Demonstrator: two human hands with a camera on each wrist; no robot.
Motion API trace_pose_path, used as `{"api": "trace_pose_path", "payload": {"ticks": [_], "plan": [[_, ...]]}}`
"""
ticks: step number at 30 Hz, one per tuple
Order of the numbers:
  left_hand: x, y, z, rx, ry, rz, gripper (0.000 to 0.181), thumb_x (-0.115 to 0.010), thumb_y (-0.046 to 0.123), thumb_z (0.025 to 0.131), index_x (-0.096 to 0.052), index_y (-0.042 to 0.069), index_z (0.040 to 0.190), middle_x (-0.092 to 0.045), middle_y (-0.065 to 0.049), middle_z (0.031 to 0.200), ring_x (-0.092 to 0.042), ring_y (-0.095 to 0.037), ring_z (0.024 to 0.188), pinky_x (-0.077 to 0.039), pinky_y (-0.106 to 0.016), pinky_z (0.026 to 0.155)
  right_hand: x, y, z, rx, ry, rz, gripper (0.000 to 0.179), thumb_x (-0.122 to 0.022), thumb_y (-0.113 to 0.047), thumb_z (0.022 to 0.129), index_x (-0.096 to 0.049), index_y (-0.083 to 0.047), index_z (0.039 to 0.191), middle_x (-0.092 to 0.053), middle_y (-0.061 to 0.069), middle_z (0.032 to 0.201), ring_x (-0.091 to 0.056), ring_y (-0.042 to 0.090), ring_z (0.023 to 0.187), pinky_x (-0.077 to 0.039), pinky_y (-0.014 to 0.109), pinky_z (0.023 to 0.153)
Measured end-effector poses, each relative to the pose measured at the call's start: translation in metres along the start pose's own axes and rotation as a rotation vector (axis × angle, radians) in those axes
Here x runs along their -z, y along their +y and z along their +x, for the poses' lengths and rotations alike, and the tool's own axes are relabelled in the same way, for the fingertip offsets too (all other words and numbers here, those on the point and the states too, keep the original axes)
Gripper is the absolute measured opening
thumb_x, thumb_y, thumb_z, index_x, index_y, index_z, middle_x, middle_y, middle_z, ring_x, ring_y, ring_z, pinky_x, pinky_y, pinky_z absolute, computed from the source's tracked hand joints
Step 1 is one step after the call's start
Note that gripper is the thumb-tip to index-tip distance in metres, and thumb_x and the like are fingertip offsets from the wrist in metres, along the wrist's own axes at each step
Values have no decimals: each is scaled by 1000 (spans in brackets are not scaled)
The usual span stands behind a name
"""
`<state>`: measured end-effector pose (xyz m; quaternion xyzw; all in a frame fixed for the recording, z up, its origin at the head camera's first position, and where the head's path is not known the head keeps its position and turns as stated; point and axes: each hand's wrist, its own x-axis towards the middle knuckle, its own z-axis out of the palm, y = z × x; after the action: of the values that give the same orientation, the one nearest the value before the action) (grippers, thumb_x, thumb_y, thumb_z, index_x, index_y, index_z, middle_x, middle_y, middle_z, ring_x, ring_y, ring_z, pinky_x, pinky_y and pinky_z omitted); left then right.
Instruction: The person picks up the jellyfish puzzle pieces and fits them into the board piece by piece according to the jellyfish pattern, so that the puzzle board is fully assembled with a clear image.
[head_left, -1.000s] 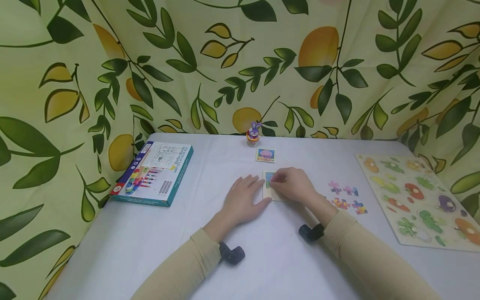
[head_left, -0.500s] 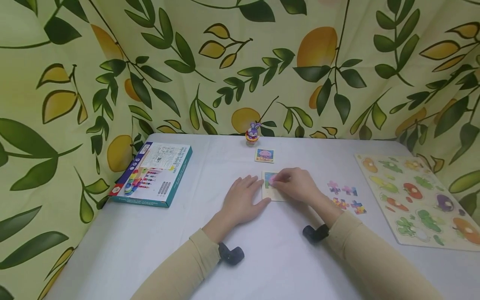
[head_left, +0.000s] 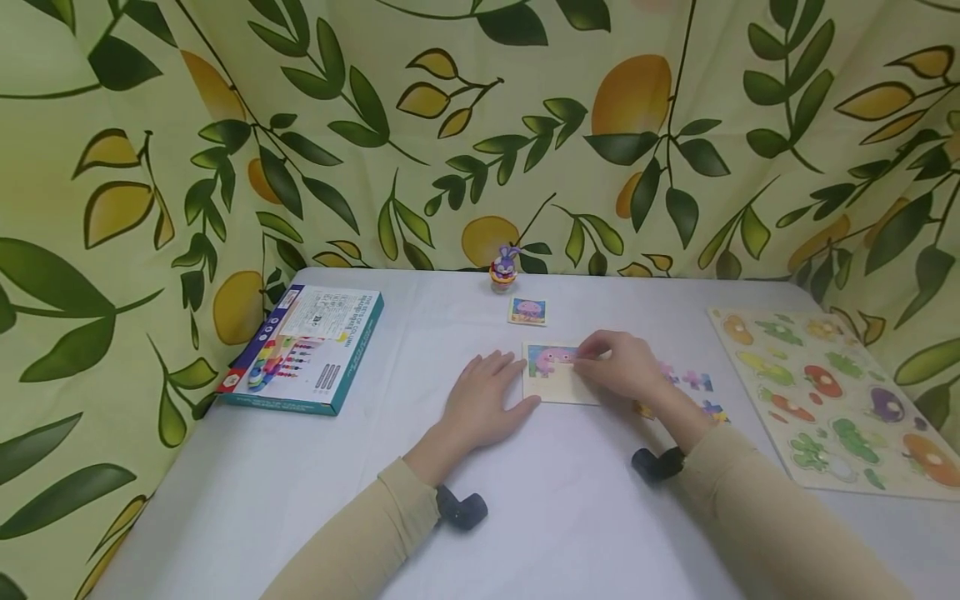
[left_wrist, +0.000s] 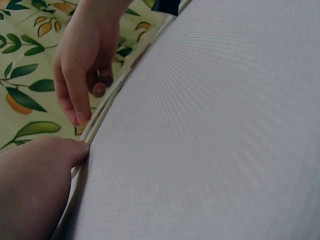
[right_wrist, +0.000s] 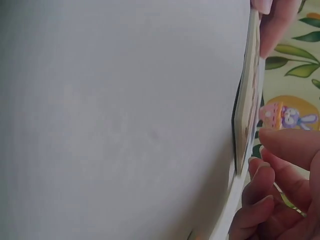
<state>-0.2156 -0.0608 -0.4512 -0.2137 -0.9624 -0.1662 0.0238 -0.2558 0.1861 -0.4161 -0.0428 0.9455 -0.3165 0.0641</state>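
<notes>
A pale jigsaw board [head_left: 558, 393] lies mid-table, with a pink and blue picture [head_left: 551, 358] along its upper part. My left hand [head_left: 487, 400] rests flat at the board's left edge, fingers extended and thumb at the lower corner. Over the board's upper right, my right hand [head_left: 618, 365] has loosely bent fingers, their tips close over the picture. In the right wrist view, the thumb [right_wrist: 292, 145] stands apart from the fingers beside the board's edge [right_wrist: 245, 110]. Several loose jigsaw pieces [head_left: 697, 381] lie to the right, some partly hidden behind the right hand.
Behind the board lies a small picture card [head_left: 528, 312], with a purple rabbit figure [head_left: 504, 268] beyond it. A flat toy box [head_left: 303, 350] sits at the left. A large vegetable puzzle board [head_left: 832, 400] occupies the right side. Leaf-patterned cloth [head_left: 450, 125] hangs behind.
My right hand has moved rightward along the board's top from its left part, uncovering more of the pink picture. The left hand has stayed at the edge.
</notes>
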Motion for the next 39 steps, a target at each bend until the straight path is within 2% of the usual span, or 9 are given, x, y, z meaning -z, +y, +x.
{"api": "trace_pose_path", "payload": {"ticks": [9,16,23,25,31,34,39], "plan": [[1,2,0,3,0,-11,66,-54,59,99,-52,19,152,-46,-4,158,-33,-22,150,-15,-41,126,18,15,-6,-72,-1,-16,30,-65,-31,99,-69,-11,121,-65,16,125,-55,35,109,-56,46,83],[2,2,-1,-1,7,-15,66,-55,58,99,-53,18,151,-46,-5,158,-33,-23,150,-16,-41,126,29,30,-10,-74,6,-29,30,-63,-29,101,-69,-8,121,-65,19,127,-55,37,112,-53,55,92],[1,1,-1,-2,5,-19,66,-54,58,99,-52,18,152,-46,-5,158,-33,-23,150,-15,-41,126,42,46,-14,-100,-6,-44,37,-60,-30,102,-65,-3,127,-61,24,128,-55,39,109,-56,47,82],[1,1,-1,-2,5,-19,66,-55,57,99,-53,18,151,-46,-5,158,-33,-23,150,-15,-41,126,45,52,-15,-94,-6,-41,39,-60,-31,103,-64,-2,128,-61,25,127,-56,39,108,-57,48,83],[-1,0,-1,-2,6,-14,66,-54,58,99,-52,18,151,-46,-5,158,-33,-23,150,-15,-40,126,56,72,-18,-40,2,-85,38,-57,-30,104,-65,-1,127,-63,26,126,-55,45,119,-50,61,94],[-1,0,-1,-1,5,-16,66,-54,58,99,-52,18,152,-46,-5,158,-33,-23,150,-15,-41,126,63,76,-19,-50,-18,-85,38,-59,-29,103,-65,-1,129,-63,26,129,-53,47,122,-47,64,96],[0,0,-1,-2,8,-24,66,-54,58,99,-52,18,152,-45,-5,158,-32,-23,150,-15,-41,126,73,77,-22,-93,-87,-63,46,-65,-30,100,-60,1,134,-58,29,133,-54,46,118,-51,60,90]]}}
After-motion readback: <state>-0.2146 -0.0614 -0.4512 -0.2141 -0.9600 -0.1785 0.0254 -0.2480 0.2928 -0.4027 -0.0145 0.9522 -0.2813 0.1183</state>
